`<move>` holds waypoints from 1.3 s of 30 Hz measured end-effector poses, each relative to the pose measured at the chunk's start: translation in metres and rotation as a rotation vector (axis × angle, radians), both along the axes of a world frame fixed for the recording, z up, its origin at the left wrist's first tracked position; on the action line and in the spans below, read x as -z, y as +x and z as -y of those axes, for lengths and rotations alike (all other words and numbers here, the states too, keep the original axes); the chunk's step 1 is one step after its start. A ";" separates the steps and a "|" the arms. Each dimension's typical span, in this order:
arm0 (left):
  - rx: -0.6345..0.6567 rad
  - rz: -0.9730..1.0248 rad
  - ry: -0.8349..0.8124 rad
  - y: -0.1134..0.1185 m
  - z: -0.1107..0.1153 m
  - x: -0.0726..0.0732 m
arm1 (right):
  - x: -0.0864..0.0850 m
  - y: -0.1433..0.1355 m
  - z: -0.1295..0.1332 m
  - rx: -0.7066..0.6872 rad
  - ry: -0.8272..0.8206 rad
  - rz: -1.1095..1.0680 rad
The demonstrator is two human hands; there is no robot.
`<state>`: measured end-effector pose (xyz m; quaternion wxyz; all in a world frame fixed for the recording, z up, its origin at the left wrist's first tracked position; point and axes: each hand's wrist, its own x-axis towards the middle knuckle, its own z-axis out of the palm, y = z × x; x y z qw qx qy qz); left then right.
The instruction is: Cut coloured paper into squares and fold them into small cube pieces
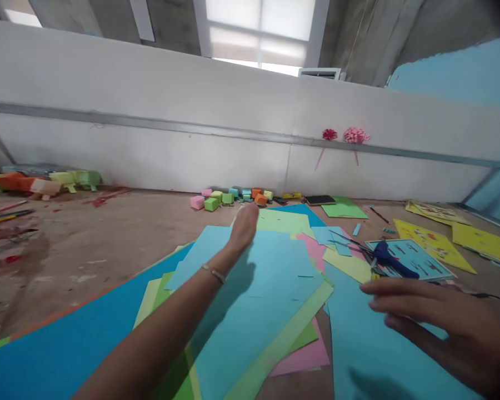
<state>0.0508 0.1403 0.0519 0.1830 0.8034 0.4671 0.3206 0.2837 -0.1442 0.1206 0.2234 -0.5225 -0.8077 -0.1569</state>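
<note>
My left hand [245, 226] reaches forward over a stack of coloured paper, close to a cluster of small paper cubes [211, 204] by the wall. Seen from the wrist side and foreshortened, its fingers are hidden, so whether it grips anything cannot be told. Under that arm lies a light blue sheet [254, 278] with small slits, on top of green, pink and darker blue sheets. My right hand [437, 316] hovers above another light blue sheet [358, 339], fingers stretched out and holding nothing visible. Just beyond its fingertips rests a dark blue-handled glue gun or similar tool [394, 261], beside scissors [350, 240].
Folded paper figures [45, 183] stand at the far left, near pencils [8, 215]. Along the back lie a phone [320, 200], a yellow cutter [291, 195] and a green sheet [344, 208]. Yellow sheets [435, 244] are on the right. Paper flowers [356, 135] hang on the white wall.
</note>
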 end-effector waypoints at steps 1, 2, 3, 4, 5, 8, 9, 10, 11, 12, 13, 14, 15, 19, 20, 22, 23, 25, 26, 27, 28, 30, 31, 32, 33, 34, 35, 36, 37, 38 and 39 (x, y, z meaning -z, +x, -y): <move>-0.029 0.044 0.005 -0.004 -0.003 -0.011 | -0.002 0.000 -0.009 -0.050 -0.061 -0.015; -0.051 0.077 0.010 -0.010 -0.004 -0.020 | -0.003 -0.002 -0.020 -0.100 -0.120 -0.030; -0.059 0.098 0.018 -0.017 -0.003 -0.028 | -0.004 -0.005 -0.032 -0.155 -0.179 -0.044; -0.064 0.107 0.023 -0.026 0.000 -0.033 | -0.002 -0.010 -0.043 -0.197 -0.230 -0.050; -0.068 0.104 0.025 -0.035 0.004 -0.035 | 0.001 -0.017 -0.054 -0.226 -0.282 -0.031; -0.112 0.051 0.017 -0.064 0.015 -0.026 | 0.023 -0.046 -0.079 -0.315 -0.380 0.167; -0.136 0.021 0.012 -0.072 0.017 -0.019 | 0.033 -0.056 -0.085 -0.354 -0.396 0.232; -0.161 -0.013 0.006 -0.081 0.018 -0.011 | 0.043 -0.066 -0.089 -0.390 -0.395 0.277; -0.180 -0.053 -0.001 -0.088 0.018 -0.001 | 0.054 -0.074 -0.092 -0.412 -0.371 0.295; -0.195 -0.095 -0.006 -0.095 0.018 0.008 | 0.065 -0.080 -0.095 -0.418 -0.325 0.290; -0.202 -0.140 -0.009 -0.100 0.017 0.017 | 0.075 -0.084 -0.098 -0.404 -0.255 0.261; -0.199 -0.185 -0.010 -0.105 0.017 0.025 | 0.085 -0.086 -0.102 -0.374 -0.173 0.224; -0.188 -0.230 -0.010 -0.109 0.017 0.033 | 0.094 -0.086 -0.105 -0.339 -0.095 0.194; -0.127 -0.389 0.010 -0.119 0.023 0.047 | 0.121 -0.075 -0.116 -0.270 0.065 0.288; -0.118 -0.419 0.019 -0.120 0.025 0.047 | 0.125 -0.072 -0.117 -0.272 0.071 0.335; -0.098 -0.470 0.034 -0.121 0.028 0.046 | 0.130 -0.070 -0.116 -0.280 0.089 0.386; -0.084 -0.490 0.040 -0.120 0.029 0.045 | 0.130 -0.070 -0.114 -0.288 0.097 0.388; -0.054 -0.522 0.044 -0.118 0.031 0.043 | 0.130 -0.074 -0.111 -0.310 0.113 0.357; -0.041 -0.532 0.044 -0.116 0.034 0.043 | 0.129 -0.076 -0.110 -0.322 0.114 0.334; -0.030 -0.537 0.043 -0.112 0.037 0.044 | 0.129 -0.078 -0.109 -0.333 0.107 0.309; -0.019 -0.538 0.040 -0.108 0.041 0.044 | 0.128 -0.080 -0.109 -0.340 0.094 0.280; 0.015 -0.530 0.040 -0.098 0.052 0.046 | 0.128 -0.082 -0.108 -0.349 0.072 0.211; 0.038 -0.518 0.042 -0.094 0.058 0.046 | 0.128 -0.082 -0.109 -0.350 0.068 0.178; 0.071 -0.506 0.040 -0.090 0.064 0.045 | 0.129 -0.081 -0.109 -0.344 0.067 0.149; 0.153 -0.447 0.007 -0.088 0.069 0.043 | 0.130 -0.080 -0.111 -0.324 0.066 0.127; 0.256 -0.358 -0.058 -0.088 0.072 0.038 | 0.131 -0.077 -0.112 -0.291 0.065 0.114; 0.377 -0.239 -0.149 -0.090 0.074 0.032 | 0.133 -0.075 -0.113 -0.250 0.059 0.109; 0.507 -0.121 -0.251 -0.095 0.075 0.024 | 0.134 -0.073 -0.115 -0.210 0.047 0.111; 0.523 -0.066 -0.257 -0.100 0.073 0.015 | 0.136 -0.072 -0.116 -0.181 0.037 0.112; 0.492 0.005 -0.239 -0.105 0.071 0.006 | 0.137 -0.071 -0.116 -0.174 0.035 0.116; 0.436 0.082 -0.205 -0.110 0.067 -0.002 | 0.138 -0.071 -0.116 -0.180 0.034 0.126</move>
